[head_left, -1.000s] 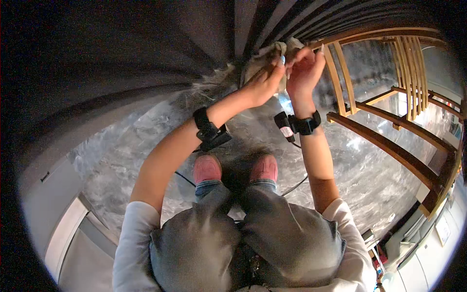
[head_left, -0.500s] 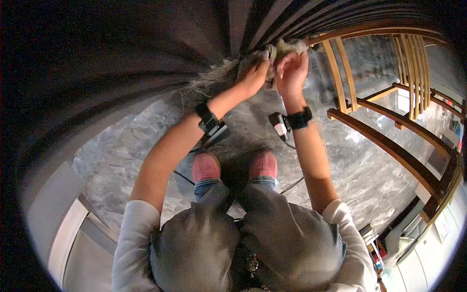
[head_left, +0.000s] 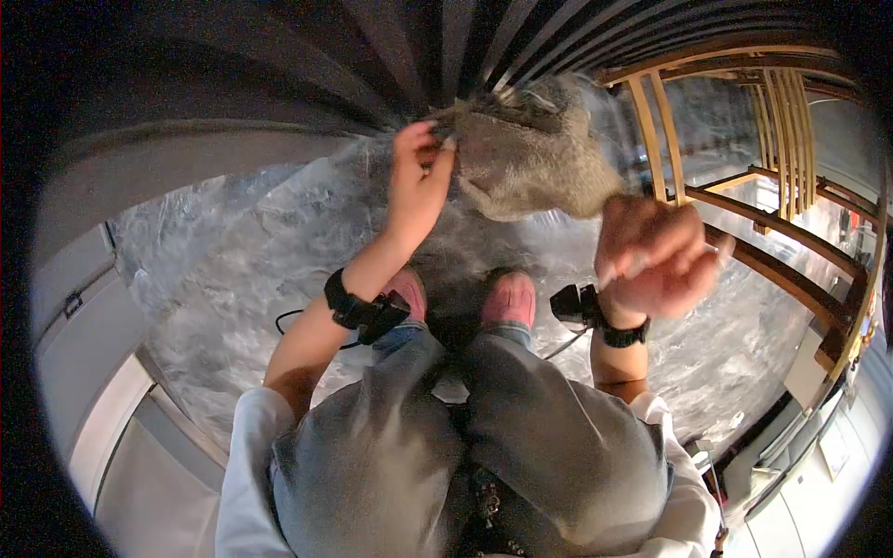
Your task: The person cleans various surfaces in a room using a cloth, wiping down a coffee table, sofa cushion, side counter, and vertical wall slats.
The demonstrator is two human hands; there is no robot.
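Observation:
A shaggy grey-beige cloth [head_left: 535, 163] is spread between my hands, in front of the dark striped fabric at the top. At its upper left corner my left hand [head_left: 423, 177] has its thumb and fingers closed on the edge. My right hand [head_left: 656, 251] is at the cloth's lower right corner, nearer to the camera and blurred by motion. Its fingers are curled, and whether they grip the corner is not clear. Both wrists wear black straps with small devices.
Dark striped fabric [head_left: 419, 56] hangs across the top. A wooden rack [head_left: 781, 260] with slats stands at the right. Pink shoes [head_left: 509, 299] rest on the grey marbled floor [head_left: 233, 251]. Pale furniture [head_left: 84, 391] is at the lower left.
My hands have moved apart, the left one to the left and the right one to the right and down. The cloth, bunched near my fingers before, is now stretched out between them.

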